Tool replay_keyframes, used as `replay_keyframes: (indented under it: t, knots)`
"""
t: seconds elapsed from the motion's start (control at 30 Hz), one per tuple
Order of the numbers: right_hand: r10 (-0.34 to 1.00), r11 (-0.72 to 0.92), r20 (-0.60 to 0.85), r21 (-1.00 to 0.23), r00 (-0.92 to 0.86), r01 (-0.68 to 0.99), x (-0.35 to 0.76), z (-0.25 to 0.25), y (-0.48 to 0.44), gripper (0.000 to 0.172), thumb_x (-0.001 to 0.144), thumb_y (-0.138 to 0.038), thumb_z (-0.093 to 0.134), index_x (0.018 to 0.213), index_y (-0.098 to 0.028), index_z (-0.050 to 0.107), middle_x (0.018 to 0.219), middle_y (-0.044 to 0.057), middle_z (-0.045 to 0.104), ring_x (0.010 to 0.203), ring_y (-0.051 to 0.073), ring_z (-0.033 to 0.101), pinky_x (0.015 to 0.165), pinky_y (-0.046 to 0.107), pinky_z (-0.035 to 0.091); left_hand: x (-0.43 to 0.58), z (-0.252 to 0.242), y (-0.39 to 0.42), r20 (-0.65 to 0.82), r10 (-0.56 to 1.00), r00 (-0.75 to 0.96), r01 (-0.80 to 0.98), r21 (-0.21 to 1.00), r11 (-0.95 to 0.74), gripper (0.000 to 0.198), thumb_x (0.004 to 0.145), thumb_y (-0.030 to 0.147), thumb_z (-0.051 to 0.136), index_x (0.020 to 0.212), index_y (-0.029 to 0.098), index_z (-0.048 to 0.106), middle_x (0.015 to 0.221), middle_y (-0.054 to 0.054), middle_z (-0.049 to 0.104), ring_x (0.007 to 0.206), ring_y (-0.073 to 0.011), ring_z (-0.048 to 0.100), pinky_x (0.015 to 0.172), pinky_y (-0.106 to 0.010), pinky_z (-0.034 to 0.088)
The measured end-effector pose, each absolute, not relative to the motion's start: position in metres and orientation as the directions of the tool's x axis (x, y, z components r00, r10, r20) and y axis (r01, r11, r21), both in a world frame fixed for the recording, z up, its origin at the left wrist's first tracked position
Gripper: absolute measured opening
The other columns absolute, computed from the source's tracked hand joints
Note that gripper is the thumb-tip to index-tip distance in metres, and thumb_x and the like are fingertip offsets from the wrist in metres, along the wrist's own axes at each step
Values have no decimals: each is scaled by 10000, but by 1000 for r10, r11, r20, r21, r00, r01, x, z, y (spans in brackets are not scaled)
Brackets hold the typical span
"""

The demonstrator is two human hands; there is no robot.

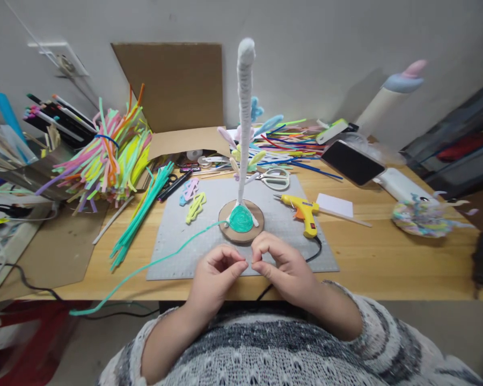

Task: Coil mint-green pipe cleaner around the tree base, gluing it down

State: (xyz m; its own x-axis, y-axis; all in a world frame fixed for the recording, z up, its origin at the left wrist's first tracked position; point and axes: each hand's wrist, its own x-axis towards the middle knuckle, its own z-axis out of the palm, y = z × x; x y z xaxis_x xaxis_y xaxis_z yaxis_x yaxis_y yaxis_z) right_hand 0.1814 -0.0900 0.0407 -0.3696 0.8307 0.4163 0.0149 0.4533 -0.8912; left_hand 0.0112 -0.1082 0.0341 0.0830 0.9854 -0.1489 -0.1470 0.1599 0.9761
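Observation:
My left hand (217,273) and my right hand (282,265) hover near the front edge of the grey cutting mat (173,241). On each, thumb and index finger are pinched together; anything between them is too small to make out. Just beyond stands a round wooden base (229,231) carrying a tall white wrapped stem (244,112). A coiled teal disc (241,219) covers the base's middle. From it a teal strand (177,251) runs left and hangs past the table edge. Pastel fuzzy shapes show behind the stem.
A yellow glue gun (304,212) lies right of the base, its black cord trailing forward. Scissors (276,179), a phone (353,162) and loose pipe cleaners (293,147) lie behind. Teal pipe cleaners (143,214) and a colourful bundle (108,150) occupy the left.

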Motion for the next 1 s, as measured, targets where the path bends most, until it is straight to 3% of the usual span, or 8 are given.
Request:
replay_keyframes:
  t: [0.2, 0.37, 0.47, 0.67, 0.83, 1.0]
  knots:
    - [817, 509, 452, -857, -359, 81, 180, 37, -92, 57, 883, -234, 621, 842, -213, 589, 826, -1, 595, 801, 146, 562, 740, 305, 420, 9, 42, -112, 78, 996, 53, 108, 991, -84, 141, 753, 262, 734, 659, 179, 670, 645, -6, 576, 607, -122, 483, 598, -246, 369]
    - [741, 653, 517, -704, -429, 279, 181, 35, -94, 61, 921, -186, 537, 866, -200, 557, 809, 1, 601, 805, 154, 548, 763, 335, 347, 5, 47, -113, 234, 970, 70, 296, 923, -244, 85, 773, 198, 708, 688, 205, 708, 652, -21, 617, 624, -141, 512, 615, -259, 375]
    - [721, 683, 486, -623, -494, 382, 180, 34, -94, 105, 941, -177, 455, 859, -196, 518, 825, 22, 596, 810, 171, 531, 761, 351, 325, 3, 47, -112, 265, 958, 110, 358, 888, -287, 79, 783, 186, 698, 727, 229, 733, 699, -38, 656, 688, -167, 559, 678, -281, 398]
    - [805, 589, 434, -674, -405, 447, 178, 26, -90, 135, 951, -193, 417, 823, -210, 458, 812, 26, 564, 785, 180, 506, 727, 336, 350, 5, 43, -111, 156, 986, 54, 272, 948, -165, 96, 751, 235, 729, 666, 207, 693, 640, -19, 612, 609, -147, 495, 610, -265, 368]
    - [885, 456, 371, -817, -282, 353, 186, 17, -89, 151, 982, -288, 373, 861, -226, 441, 778, 15, 538, 705, 163, 503, 652, 304, 402, 4, 32, -112, -10, 1000, 26, 131, 991, 7, 248, 765, 347, 703, 628, 179, 583, 613, 2, 536, 615, -136, 463, 618, -255, 359]
    - [958, 283, 243, -886, -154, 366, 210, 12, -86, 236, 971, -423, 423, 825, -239, 395, 659, -34, 488, 575, 131, 451, 554, 271, 354, -1, 22, -114, -67, 995, 76, 173, 984, 53, 316, 789, 413, 671, 624, 178, 539, 612, 8, 494, 625, -136, 435, 624, -254, 342]
